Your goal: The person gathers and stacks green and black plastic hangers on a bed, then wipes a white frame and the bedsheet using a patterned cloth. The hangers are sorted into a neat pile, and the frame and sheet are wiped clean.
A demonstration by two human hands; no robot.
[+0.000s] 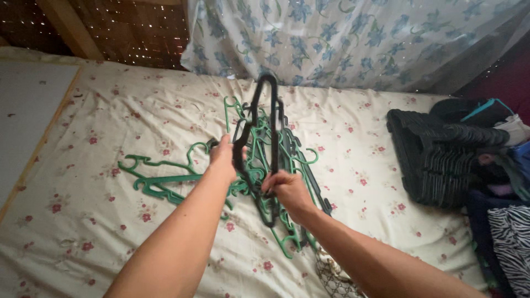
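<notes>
**Both hands on black hanger, lifted off pile**

Left hand (223,159) closed on the near-left side of a black hanger (264,132), fingers wrapped round the plastic. Right hand (286,189) pinching the same hanger lower down, near its bottom end. Hanger is held up over the middle of the bed (88,182), hook end pointing far, roughly upright.

Under it: tangle of green hangers (165,179) mixed with a few black ones, spread left to centre on the floral sheet. Stack of black hangers (436,160) far right, beside folded clothes (510,232), well apart from the tangle.

My read on doing this well: the hooks below interlock, so keep both grips firm and lift straight up, rotating slightly to slip free of any green hook. Yanking sideways would likely drag the tangle along. Can't tell if it's fully clear of the pile yet; lower end overlaps the green ones in view.
</notes>
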